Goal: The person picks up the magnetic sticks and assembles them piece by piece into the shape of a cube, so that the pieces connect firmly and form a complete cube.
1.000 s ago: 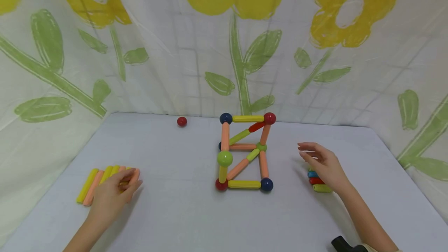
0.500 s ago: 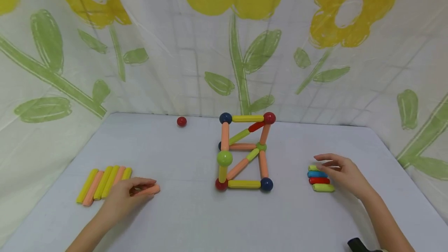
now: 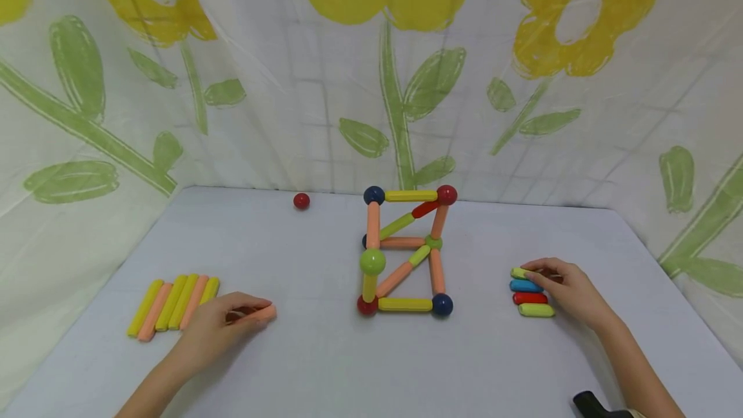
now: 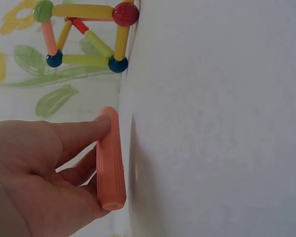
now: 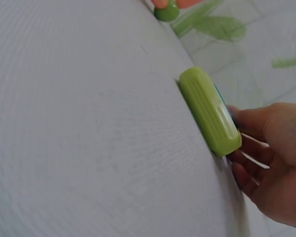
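My left hand (image 3: 215, 331) pinches a salmon-orange magnetic rod (image 3: 264, 315) between thumb and fingers, just above the white table. The left wrist view shows the rod's (image 4: 110, 163) full length. On the right, my right hand (image 3: 571, 289) has its thumb and fingertips on a short lime-green magnetic rod (image 3: 517, 273), the farthest of a small stack-like row. Fingers partly cover that rod. A blue rod (image 3: 525, 286), a red rod (image 3: 529, 298) and another lime-green rod (image 3: 536, 310) lie nearer. In the right wrist view, the nearest lime-green rod (image 5: 209, 111) hides the pinched one.
An upright frame of magnetic rods and balls stands mid-table, with a green ball (image 3: 373, 261) at its front. Several yellow and orange rods (image 3: 168, 305) lie side by side at left. A loose red ball (image 3: 301, 201) sits near the back edge, before a flower-printed curtain (image 3: 261, 115).
My left hand has drawn the orange rod away from the left row, rightward and turned it. The right hand shifted right and nearer, then its fingertips closed on the far lime-green rod.
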Tool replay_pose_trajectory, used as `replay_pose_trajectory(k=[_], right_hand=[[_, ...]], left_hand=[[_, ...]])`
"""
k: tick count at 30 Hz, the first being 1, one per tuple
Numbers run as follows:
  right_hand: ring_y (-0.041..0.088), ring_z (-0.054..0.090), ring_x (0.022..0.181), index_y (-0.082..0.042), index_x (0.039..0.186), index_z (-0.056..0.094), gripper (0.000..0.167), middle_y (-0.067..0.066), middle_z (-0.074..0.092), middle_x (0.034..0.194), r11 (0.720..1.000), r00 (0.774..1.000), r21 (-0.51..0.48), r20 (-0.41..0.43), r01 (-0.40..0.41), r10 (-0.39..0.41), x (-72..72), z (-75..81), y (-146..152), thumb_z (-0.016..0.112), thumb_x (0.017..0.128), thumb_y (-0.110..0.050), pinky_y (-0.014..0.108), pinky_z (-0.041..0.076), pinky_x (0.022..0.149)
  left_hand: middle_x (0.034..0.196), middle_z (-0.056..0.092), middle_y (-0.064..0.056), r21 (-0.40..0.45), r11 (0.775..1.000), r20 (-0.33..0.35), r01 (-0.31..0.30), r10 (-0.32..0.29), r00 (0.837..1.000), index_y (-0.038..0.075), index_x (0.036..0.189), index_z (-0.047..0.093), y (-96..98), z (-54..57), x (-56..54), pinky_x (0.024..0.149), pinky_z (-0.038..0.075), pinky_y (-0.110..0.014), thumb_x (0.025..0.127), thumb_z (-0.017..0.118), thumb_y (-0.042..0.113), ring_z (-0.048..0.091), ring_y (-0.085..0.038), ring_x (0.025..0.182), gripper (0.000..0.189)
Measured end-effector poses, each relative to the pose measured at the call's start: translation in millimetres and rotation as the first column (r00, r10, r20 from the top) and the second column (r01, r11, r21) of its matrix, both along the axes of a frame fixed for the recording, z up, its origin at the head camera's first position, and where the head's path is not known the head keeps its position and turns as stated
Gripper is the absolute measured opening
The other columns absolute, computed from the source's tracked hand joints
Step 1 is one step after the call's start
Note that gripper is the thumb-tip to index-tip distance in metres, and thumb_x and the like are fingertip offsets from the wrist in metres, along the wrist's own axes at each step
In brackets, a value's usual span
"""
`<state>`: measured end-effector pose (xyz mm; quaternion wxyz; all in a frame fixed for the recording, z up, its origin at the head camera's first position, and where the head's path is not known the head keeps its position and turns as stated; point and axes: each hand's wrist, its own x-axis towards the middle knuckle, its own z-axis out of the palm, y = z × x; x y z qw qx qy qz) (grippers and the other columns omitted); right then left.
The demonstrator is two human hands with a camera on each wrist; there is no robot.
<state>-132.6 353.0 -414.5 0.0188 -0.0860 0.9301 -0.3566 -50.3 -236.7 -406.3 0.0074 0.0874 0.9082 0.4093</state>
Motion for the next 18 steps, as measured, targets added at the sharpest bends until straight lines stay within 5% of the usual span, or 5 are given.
replay_pose_trajectory(k=[6, 12, 18], right_hand=[[0.001, 0.06, 0.094, 0.002, 0.124, 0.071, 0.027, 0.018, 0.073, 0.12, 1.0, 0.999, 0.011, -0.043, 0.011, -0.01, -0.6, 2.1, -4, 0.061, 0.109, -0.019, 0.02, 0.052, 0.078], [-0.011, 0.055, 0.097, -0.001, 0.123, 0.072, 0.023, 0.017, 0.072, 0.121, 0.999, 0.993, -0.014, -0.115, -0.032, 0.031, 1.8, 12.5, -18, 0.064, 0.107, -0.016, 0.013, 0.052, 0.082], [-0.004, 0.06, 0.097, -0.003, 0.121, 0.073, 0.021, 0.014, 0.073, 0.119, 0.997, 0.992, -0.033, -0.105, -0.074, 0.07, 2.0, 21.7, -44, 0.066, 0.105, -0.014, 0.012, 0.053, 0.086]], left_hand=[[0.114, 0.078, -0.005, 0.044, 0.996, -0.023, 0.077, -0.076, 0.997, 0.004, 0.117, 0.078, 17.9, 9.1, -1.7, 0.078, 0.058, -0.022, 0.095, 0.077, 0.007, 0.063, 0.0, 0.095, 0.022], [0.117, 0.077, -0.002, 0.098, 0.986, 0.024, 0.133, -0.136, 0.99, 0.007, 0.121, 0.077, 41.6, 21.0, -2.6, 0.082, 0.059, -0.023, 0.097, 0.076, 0.014, 0.064, -0.006, 0.098, 0.025], [0.115, 0.077, 0.001, 0.181, 0.966, 0.06, 0.185, -0.198, 0.978, 0.01, 0.121, 0.078, 64.8, 31.6, -4.7, 0.087, 0.059, -0.024, 0.099, 0.076, 0.022, 0.066, -0.008, 0.101, 0.025]])
